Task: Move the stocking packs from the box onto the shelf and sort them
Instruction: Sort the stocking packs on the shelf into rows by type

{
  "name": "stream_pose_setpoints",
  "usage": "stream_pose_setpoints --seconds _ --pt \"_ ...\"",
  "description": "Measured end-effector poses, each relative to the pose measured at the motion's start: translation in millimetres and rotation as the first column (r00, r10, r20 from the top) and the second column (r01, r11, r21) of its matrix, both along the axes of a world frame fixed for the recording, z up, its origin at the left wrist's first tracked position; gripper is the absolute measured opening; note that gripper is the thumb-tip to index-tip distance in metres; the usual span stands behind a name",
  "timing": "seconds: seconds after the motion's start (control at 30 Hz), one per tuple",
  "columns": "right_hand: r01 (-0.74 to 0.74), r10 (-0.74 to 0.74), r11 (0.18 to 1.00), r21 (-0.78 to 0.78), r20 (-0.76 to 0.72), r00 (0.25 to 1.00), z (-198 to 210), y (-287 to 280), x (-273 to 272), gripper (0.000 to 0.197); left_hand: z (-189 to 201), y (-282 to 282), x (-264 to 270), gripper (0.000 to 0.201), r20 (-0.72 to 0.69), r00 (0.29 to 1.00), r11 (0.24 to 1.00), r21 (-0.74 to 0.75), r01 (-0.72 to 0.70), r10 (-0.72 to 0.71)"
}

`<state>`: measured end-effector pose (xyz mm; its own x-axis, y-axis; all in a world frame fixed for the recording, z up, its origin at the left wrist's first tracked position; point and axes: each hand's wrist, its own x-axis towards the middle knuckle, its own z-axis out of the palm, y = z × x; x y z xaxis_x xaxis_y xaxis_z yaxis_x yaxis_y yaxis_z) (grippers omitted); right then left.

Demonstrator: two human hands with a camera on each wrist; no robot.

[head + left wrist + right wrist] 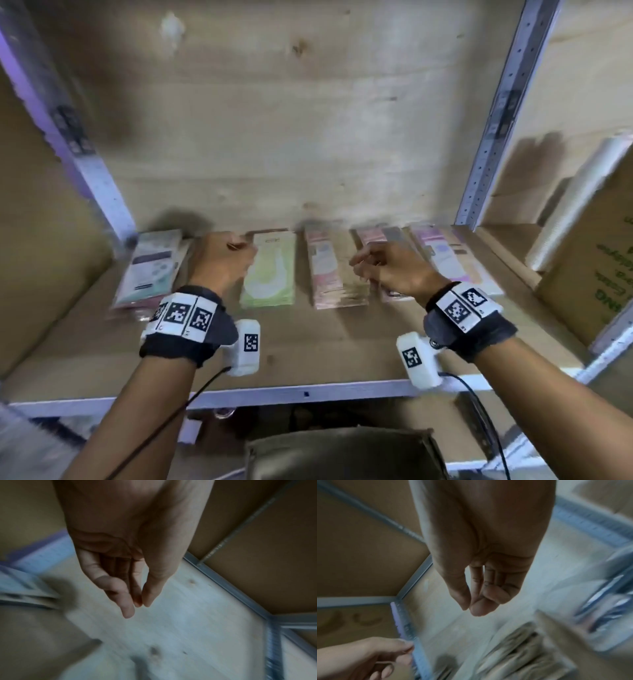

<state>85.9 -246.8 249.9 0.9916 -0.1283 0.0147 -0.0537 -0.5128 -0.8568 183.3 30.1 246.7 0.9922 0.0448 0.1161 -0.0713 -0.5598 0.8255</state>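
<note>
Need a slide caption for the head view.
Both empty hands, left and right, hover over sorted stocking packs on the shelf.

- Flat plastic stocking packs (322, 267) along the wooden shelf's (308, 346) back edge: motion blur makes print unreadable.
- Brown cardboard box (346, 455): cut off by bottom edge.

Shelf board (308, 353) carries five piles of stocking packs in a row along its back edge, against the back panel (274, 120). Left to right: pile 1 (150, 267) by the left upright (85, 164), pile 2 (270, 270), pile 3 (325, 267), pile 4 (380, 236), pile 5 (445, 253) by the right upright (493, 130). Left hand (219, 260) sits above the gap between piles 1 and 2. Right hand (390, 267) above pile 4. Right of the right upright, next bay: a roll (579, 205) leaning, with a carton (596, 270) in front of it. Box (342, 455) below the shelf's front edge, centre.
</note>
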Motion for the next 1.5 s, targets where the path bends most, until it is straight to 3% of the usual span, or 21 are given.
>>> stream_pose_setpoints --seconds 0.1,0.2,0.33,0.57,0.67,0.87,0.93,1.03,1.1,1.17,1.23,1.33,1.43,1.5 --pt "-0.159 0.156 0.986 -0.052 -0.058 0.986 6.5 49.3 23.9 0.011 -18.8 69.0 13.6 0.027 -0.069 0.994 0.996 0.043 -0.084 0.087" --pt "-0.24 0.24 0.971 0.019 -0.129 0.962 2.0 102.6 56.6 0.01 -27.1 126.1 28.0 0.017 -0.096 0.977 0.981 0.05 -0.185 0.189" --pt "-0.315 0.33 0.943 0.104 -0.201 0.922 -10.3 180.6 103.0 0.012 -33.3 184.0 37.5 0.023 -0.085 0.95 0.951 0.105 -0.291 0.3" --pt "-0.281 0.35 0.917 0.285 -0.231 0.908 -36.8 286.6 152.4 0.006 -58.9 210.4 46.9 0.028 -0.156 0.976 0.978 0.166 -0.129 0.155" --pt "-0.206 0.293 0.926 0.316 -0.258 0.921 -47.8 307.6 163.4 0.017 -64.5 212.3 44.8 0.028 -0.214 0.972 0.977 0.207 -0.046 0.091" --pt "-0.153 0.206 0.958 0.244 -0.211 0.955 -55.8 306.8 166.2 0.025 -59.5 213.8 38.5 0.018 -0.239 0.968 0.99 0.133 -0.045 0.076" --pt "-0.187 0.227 0.959 0.213 -0.18 0.957 -51.6 299.3 162.0 0.022 -60.7 217.2 37.8 0.024 -0.282 0.956 0.996 0.058 -0.061 0.075" --pt "-0.256 0.293 0.94 0.225 -0.151 0.944 -39.9 285.8 152.2 0.038 -60.5 219.1 32.4 0.042 -0.293 0.956 1.0 0.001 -0.018 0.018" --pt "-0.283 0.317 0.927 0.247 -0.112 0.942 -29.9 274.0 142.1 0.042 -56.8 214.7 25.1 0.053 -0.228 0.974 0.99 0.142 0.02 0.013" --pt "-0.266 0.31 0.907 0.326 -0.09 0.947 -17.8 261.3 131.3 0.038 -48.7 207.0 19.2 0.068 -0.128 0.992 0.934 0.354 0.053 -0.008" --pt "-0.239 0.289 0.878 0.415 -0.062 0.955 -3.5 246.7 118.5 0.031 -38.6 195.2 12.9 0.075 -0.045 0.998 0.894 0.445 0.051 -0.034" --pt "-0.234 0.288 0.825 0.514 -0.027 0.957 17.9 221.2 96.7 0.021 -26.9 170.2 5.3 0.056 0.118 0.989 0.898 0.439 0.024 -0.084" --pt "-0.242 0.311 0.772 0.588 -0.018 0.95 36.9 190.3 77.3 0.019 -16.4 142.9 -3.8 0.033 0.288 0.954 0.961 0.275 -0.002 -0.08" --pt "-0.244 0.308 0.751 0.614 0.002 0.951 48.1 166.6 67.8 0.029 -10.0 125.1 -9.4 0.031 0.346 0.935 0.984 0.178 0.02 -0.082"
